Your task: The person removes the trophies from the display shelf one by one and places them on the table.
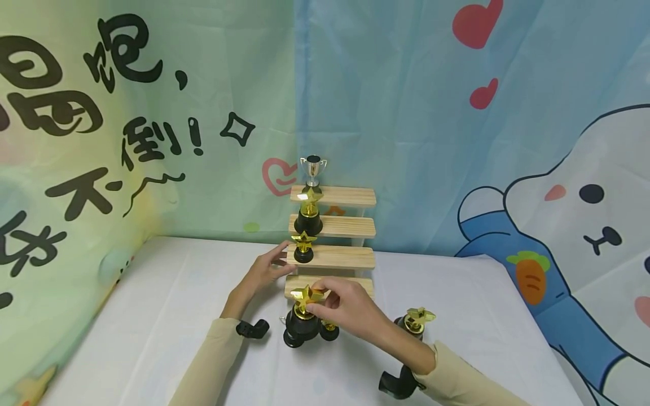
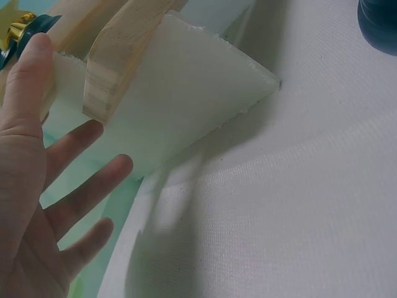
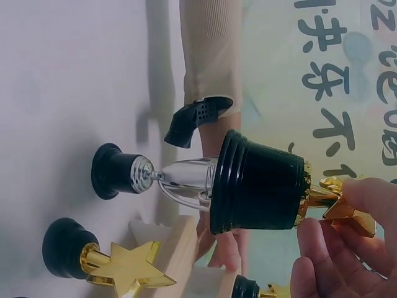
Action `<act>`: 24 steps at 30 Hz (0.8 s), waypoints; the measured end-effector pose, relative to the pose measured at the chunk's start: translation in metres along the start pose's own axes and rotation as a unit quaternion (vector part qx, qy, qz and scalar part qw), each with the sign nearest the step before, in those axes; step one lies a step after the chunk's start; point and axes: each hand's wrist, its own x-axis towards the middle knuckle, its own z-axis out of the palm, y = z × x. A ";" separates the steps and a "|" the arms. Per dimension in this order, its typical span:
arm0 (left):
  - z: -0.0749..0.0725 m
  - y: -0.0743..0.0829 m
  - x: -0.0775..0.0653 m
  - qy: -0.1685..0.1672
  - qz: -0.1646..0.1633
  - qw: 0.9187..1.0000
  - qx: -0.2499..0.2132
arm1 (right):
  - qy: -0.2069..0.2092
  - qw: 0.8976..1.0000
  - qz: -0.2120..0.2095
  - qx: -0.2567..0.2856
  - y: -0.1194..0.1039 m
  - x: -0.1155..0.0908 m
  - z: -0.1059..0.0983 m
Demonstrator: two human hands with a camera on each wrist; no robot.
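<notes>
My right hand pinches a gold star trophy with a thick black base by its star. In the right wrist view, the held trophy overlaps a small silver cup trophy standing on the table; beside that stands a smaller star trophy. My left hand is at the left side of a tiered wooden shelf, fingers spread, fingertips by a board end and the whitish side panel. On the upper three boards stand a silver cup, a star trophy and a smaller star trophy.
Another star trophy stands on the white tablecloth to the right, partly behind my right forearm. A printed cloth backdrop hangs close behind the shelf. Black wrist mounts sit on both wrists.
</notes>
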 end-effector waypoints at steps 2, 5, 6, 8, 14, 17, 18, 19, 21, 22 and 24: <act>0.000 0.000 0.000 0.000 0.000 1.000 0.003 | 0.001 1.000 -0.005 0.005 0.001 -0.002 0.001; 0.000 0.000 0.000 0.001 -0.002 1.000 0.002 | 0.004 1.000 -0.012 0.005 0.001 -0.004 0.004; 0.000 0.000 0.000 0.002 -0.003 1.000 0.001 | 0.005 1.000 -0.013 0.004 0.001 -0.005 0.005; 0.000 -0.001 0.000 0.002 -0.004 1.000 0.001 | 0.007 1.000 -0.013 0.001 0.001 -0.006 0.006; 0.001 -0.002 0.001 0.005 -0.002 1.000 0.003 | 0.008 1.000 -0.012 -0.002 -0.001 -0.007 0.006; 0.001 -0.001 0.001 0.003 -0.008 1.000 0.001 | 0.008 1.000 -0.012 -0.001 -0.003 -0.008 0.006; 0.001 -0.001 0.001 0.002 -0.007 1.000 0.001 | 0.008 1.000 -0.012 0.001 -0.003 -0.009 0.006; 0.001 -0.001 0.000 0.001 -0.008 1.000 0.002 | 0.008 1.000 -0.014 0.001 -0.004 -0.010 0.006; 0.000 -0.001 0.000 0.000 -0.008 1.000 0.001 | 0.008 1.000 -0.018 0.001 -0.006 -0.012 0.006; 0.000 -0.001 0.000 -0.001 -0.006 1.000 0.001 | 0.006 1.000 -0.022 0.002 -0.007 -0.013 0.006; 0.000 -0.001 0.000 0.000 0.000 1.000 0.001 | 0.002 1.000 -0.026 0.004 -0.009 -0.016 0.006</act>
